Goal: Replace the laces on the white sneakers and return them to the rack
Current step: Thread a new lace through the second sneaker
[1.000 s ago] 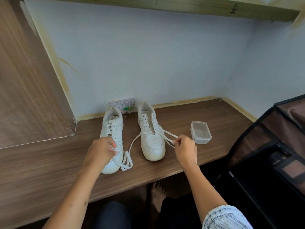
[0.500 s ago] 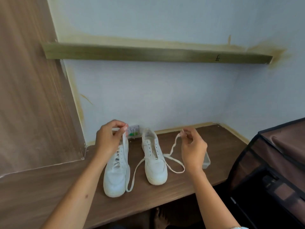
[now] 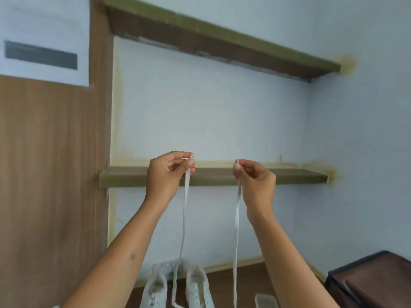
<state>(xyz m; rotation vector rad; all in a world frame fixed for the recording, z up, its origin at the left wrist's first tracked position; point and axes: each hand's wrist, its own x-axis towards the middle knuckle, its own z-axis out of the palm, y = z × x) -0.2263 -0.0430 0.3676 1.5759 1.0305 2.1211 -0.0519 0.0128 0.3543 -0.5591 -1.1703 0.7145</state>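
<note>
Two white sneakers stand side by side at the bottom edge of the head view, the left sneaker (image 3: 153,293) and the right sneaker (image 3: 199,290), heels toward the wall. A white lace (image 3: 184,218) hangs taut from my raised left hand (image 3: 168,174), which pinches its tip. My right hand (image 3: 255,181) pinches the other lace end (image 3: 236,230), which drops straight down past the right sneaker. Both hands are held high in front of the wall, about level with the lower shelf. Where the lace meets the shoes is cut off by the frame.
A small clear plastic container (image 3: 265,301) sits on the wooden desk (image 3: 240,283) right of the sneakers. A dark fabric rack (image 3: 373,278) stands at the lower right. Two wall shelves, the lower shelf (image 3: 300,175) and the upper shelf (image 3: 244,47), run above. A wood panel (image 3: 44,174) closes the left.
Both hands have risen well above the desk, drawing the two lace ends up until they hang straight. The camera has tilted up, so the sneakers now sit at the bottom edge.
</note>
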